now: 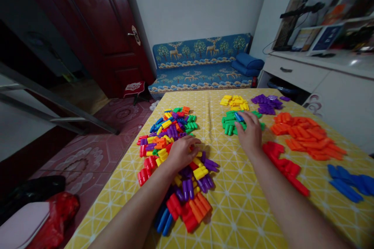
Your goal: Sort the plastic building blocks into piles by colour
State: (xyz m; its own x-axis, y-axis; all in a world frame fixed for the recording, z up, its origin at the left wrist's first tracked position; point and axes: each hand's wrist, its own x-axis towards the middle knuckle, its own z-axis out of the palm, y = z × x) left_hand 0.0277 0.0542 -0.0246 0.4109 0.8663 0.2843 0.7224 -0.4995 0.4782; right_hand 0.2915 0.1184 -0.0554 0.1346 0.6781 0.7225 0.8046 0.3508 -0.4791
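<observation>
My left hand (183,151) rests on a mixed pile of coloured plastic pieces (172,155) at the left of the yellow tablecloth (228,202); its fingers curl down into the pieces, and what they hold is hidden. My right hand (248,132) reaches to the green pile (230,123), fingers bent over its near edge, with a blue piece (239,117) just at the fingertips. Sorted piles lie around it: yellow (234,102), purple (267,103), orange (306,135), red (284,165) and blue (349,183).
A blue patterned sofa (201,66) stands behind the table. A dark red door (96,27) is at the left, a white cabinet (327,81) with shelves at the right. A red bag (57,218) lies on the tiled floor.
</observation>
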